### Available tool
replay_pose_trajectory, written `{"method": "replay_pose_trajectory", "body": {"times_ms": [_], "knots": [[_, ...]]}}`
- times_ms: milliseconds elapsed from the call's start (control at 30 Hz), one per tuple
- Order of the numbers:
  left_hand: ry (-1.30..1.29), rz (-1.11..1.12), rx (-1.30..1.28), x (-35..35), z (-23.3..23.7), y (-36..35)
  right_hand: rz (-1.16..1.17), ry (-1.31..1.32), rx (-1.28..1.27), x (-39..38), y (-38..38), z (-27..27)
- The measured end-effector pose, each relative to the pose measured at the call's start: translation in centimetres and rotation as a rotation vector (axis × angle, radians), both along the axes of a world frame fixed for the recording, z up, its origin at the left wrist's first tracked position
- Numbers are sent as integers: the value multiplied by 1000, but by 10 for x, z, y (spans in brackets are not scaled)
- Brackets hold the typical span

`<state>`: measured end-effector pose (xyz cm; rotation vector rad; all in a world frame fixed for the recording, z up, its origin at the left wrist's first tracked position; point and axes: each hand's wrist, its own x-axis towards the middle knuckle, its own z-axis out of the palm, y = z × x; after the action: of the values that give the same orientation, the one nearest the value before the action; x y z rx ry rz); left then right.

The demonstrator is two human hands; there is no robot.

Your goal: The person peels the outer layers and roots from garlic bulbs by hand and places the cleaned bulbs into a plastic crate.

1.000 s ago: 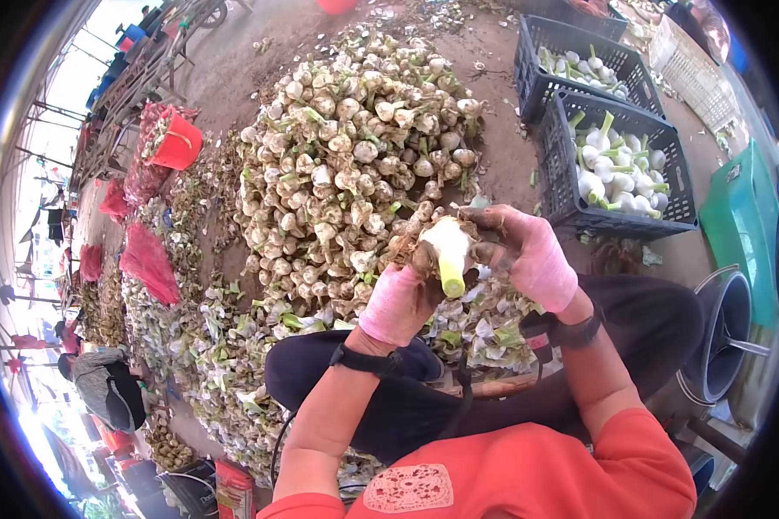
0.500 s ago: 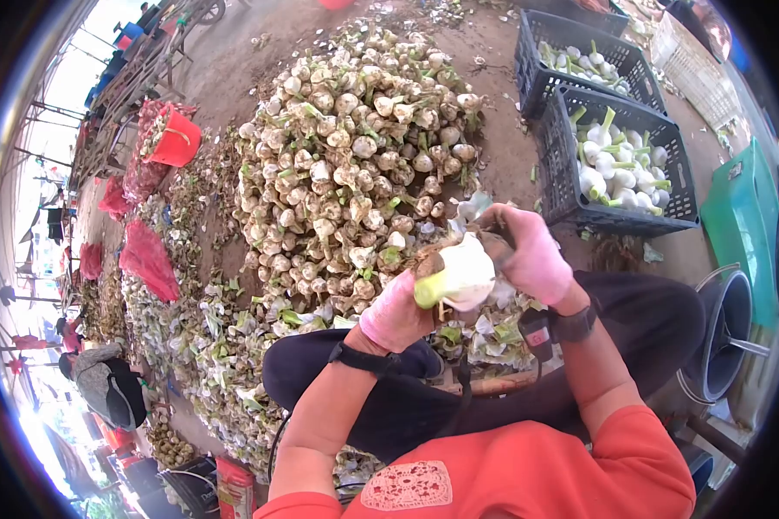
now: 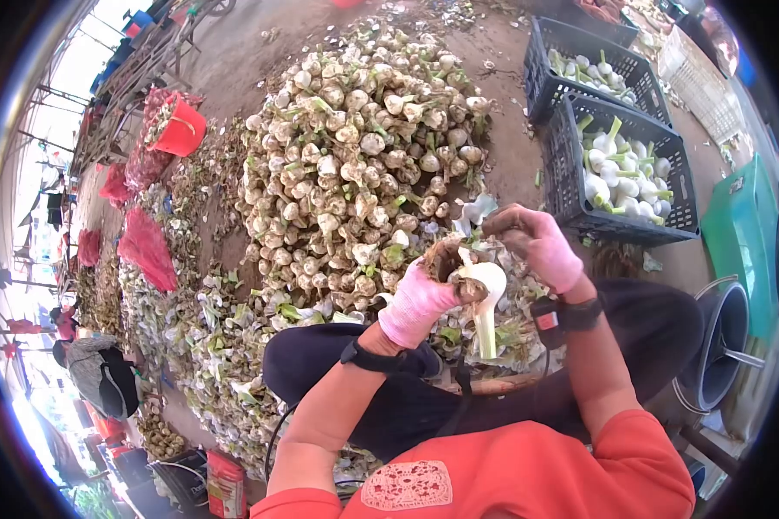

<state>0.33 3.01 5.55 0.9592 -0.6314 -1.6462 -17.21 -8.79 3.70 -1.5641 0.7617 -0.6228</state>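
So in the head view, the left hand (image 3: 420, 303) was mostly closed, thumb and fingers clamped on a peeled white garlic bulb (image 3: 486, 281), which sat over the lap with its green stem pointing down. The right hand (image 3: 541, 246) was half open with bent fingers, just beside the bulb; couldn't tell if it had anything pinched.

Container-wise, the nearer black crate (image 3: 619, 227) sat off to the right, holding a heap of clean white bulbs (image 3: 627, 177) with trimmed green stems. The farther black crate (image 3: 538, 78) was right behind it with more of the same. Past those was a pale slatted basket (image 3: 701, 82); couldn't make out its contents. A green tub (image 3: 744, 233) stood near a grey bucket (image 3: 723, 324) that had some rod sticking out. Over left, a red bucket (image 3: 184, 130) leaned with bulbs showing at its mouth. The big unpeeled pile (image 3: 355, 164) was loose on the ground.
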Motion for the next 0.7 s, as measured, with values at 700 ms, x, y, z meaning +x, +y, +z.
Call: {"method": "replay_pose_trajectory", "body": {"times_ms": [700], "knots": [[192, 81, 33, 0, -12, 6, -69, 256, -393, 4, 11, -49]]}}
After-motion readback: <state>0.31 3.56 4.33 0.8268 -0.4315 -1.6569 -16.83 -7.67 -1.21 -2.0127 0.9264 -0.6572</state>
